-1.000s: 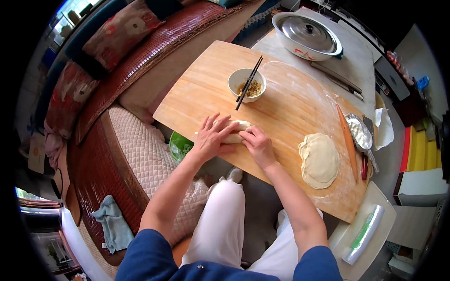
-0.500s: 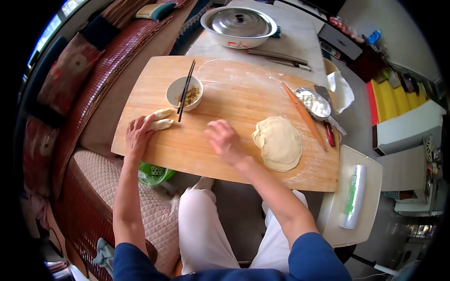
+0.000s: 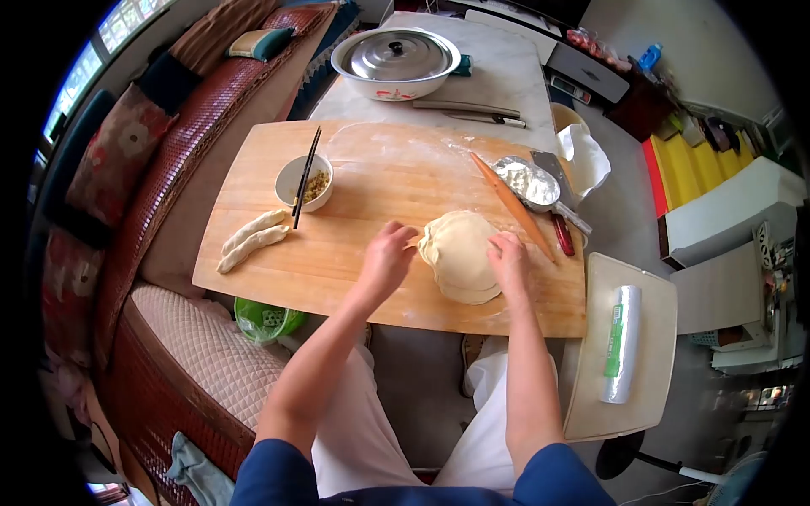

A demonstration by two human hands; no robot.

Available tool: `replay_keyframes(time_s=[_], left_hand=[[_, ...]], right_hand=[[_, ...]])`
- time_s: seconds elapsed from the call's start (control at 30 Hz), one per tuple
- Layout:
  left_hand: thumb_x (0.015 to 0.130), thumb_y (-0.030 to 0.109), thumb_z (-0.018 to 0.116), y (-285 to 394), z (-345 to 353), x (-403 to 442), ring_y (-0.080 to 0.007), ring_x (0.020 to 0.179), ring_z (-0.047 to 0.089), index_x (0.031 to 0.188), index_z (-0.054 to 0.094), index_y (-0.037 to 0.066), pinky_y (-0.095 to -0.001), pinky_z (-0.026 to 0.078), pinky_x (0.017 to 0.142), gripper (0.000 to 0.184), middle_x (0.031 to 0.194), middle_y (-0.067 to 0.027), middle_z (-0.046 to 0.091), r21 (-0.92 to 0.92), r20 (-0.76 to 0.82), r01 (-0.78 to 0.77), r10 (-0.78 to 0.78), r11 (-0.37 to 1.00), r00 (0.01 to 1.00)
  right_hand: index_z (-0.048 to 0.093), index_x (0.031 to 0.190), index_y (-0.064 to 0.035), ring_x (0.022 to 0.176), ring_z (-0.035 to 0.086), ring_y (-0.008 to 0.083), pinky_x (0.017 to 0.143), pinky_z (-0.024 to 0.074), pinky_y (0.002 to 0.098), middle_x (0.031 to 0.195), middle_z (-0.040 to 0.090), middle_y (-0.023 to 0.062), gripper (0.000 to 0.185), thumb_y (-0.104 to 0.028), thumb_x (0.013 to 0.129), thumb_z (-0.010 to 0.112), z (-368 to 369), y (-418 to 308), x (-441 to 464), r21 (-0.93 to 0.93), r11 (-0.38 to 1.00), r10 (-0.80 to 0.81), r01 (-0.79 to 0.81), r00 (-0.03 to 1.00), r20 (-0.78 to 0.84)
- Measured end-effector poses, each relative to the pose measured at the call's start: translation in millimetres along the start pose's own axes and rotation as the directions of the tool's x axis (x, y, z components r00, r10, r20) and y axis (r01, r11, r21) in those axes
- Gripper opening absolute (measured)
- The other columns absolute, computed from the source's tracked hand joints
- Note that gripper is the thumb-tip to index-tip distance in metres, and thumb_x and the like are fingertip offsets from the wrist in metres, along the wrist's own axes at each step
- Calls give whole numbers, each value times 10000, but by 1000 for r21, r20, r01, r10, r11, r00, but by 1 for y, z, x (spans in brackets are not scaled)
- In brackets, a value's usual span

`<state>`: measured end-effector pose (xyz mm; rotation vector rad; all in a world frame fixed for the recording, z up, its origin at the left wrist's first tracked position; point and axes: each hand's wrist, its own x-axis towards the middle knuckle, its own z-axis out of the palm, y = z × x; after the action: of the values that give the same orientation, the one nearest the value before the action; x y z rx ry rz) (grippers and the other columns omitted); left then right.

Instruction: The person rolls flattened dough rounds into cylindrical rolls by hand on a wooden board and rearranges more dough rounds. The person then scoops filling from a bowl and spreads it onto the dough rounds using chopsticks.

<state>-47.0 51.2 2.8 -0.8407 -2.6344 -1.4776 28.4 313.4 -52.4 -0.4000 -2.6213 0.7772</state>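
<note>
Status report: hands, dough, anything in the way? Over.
Right hand at right edge of dough sheets. Left hand by their left edge, contact unclear. Rolling pin nearby, not on the sheets.

Right fingers (image 3: 508,250) partly hide dough sheets (image 3: 461,259)

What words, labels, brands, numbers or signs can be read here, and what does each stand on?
No text reads clearly.
Green label on the silvery-white cylindrical roll: light print, too small and blurred to read.
Red markings on the round white basin: too small to tell whether writing or decoration.
</note>
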Motion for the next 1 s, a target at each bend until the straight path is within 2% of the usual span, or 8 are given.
replay_keyframes(time_s=[0.1,0.2,0.27,0.37,0.53,0.73,0.83,1.0], left_hand=[[789,-9,679,-9,47,30,-340,920,646,1055,685,7,-413,540,796,267,1025,-174,635,118,-16,-38,40,992,999],[759,7,663,-19,78,45,-361,889,632,999,695,13,-427,537,785,242,1012,-188,631,263,-22,47,-43,964,999],[738,77,642,-45,98,53,-363,874,609,825,657,26,-452,526,753,102,947,-191,613,308,-14,-24,30,951,999],[791,92,615,-14,98,52,-355,913,603,831,653,41,-457,523,759,75,927,-168,602,434,-88,90,-57,896,994],[850,94,572,-3,102,58,-360,937,598,871,660,55,-461,516,773,99,922,-168,592,418,-85,105,-76,902,993],[803,79,616,-18,112,67,-370,891,610,870,658,39,-458,516,774,89,884,-168,613,279,-152,26,17,960,988],[783,71,629,-23,109,71,-384,870,624,858,659,32,-460,519,764,90,874,-178,626,277,-116,21,12,961,993],[786,88,632,-15,107,75,-375,880,638,850,681,46,-453,522,754,91,892,-167,651,328,-45,127,-119,936,992]], right_hand=[[721,1024,-42,1097,612,320,948,494,389,1133,666,138,262,-77,765,749,-4,-4,0,58,997,46,-45,999,-8],[716,1016,-26,1063,635,321,927,507,387,1097,678,148,265,-48,753,743,-8,5,5,94,996,5,-1,999,-38],[713,1013,-21,1039,643,322,919,511,390,1078,681,150,266,-41,750,745,-2,7,6,118,992,-34,37,999,-32],[712,1015,-23,1015,640,324,915,507,397,1073,677,151,265,-52,755,757,-9,11,12,155,988,-29,27,999,15],[711,1029,-19,986,651,318,881,515,401,1061,681,147,271,-55,763,753,-21,1,25,199,971,111,-133,986,121],[713,1018,-24,991,648,322,876,508,403,1041,683,150,250,-47,771,736,-9,10,33,240,971,13,-13,1000,4],[713,1011,-23,993,645,326,876,506,402,1034,684,145,237,-47,776,725,-14,4,33,199,979,36,-39,999,15],[708,1004,-19,1000,643,329,876,507,405,1034,685,142,209,-69,801,702,-19,1,34,196,979,56,-60,998,24]])
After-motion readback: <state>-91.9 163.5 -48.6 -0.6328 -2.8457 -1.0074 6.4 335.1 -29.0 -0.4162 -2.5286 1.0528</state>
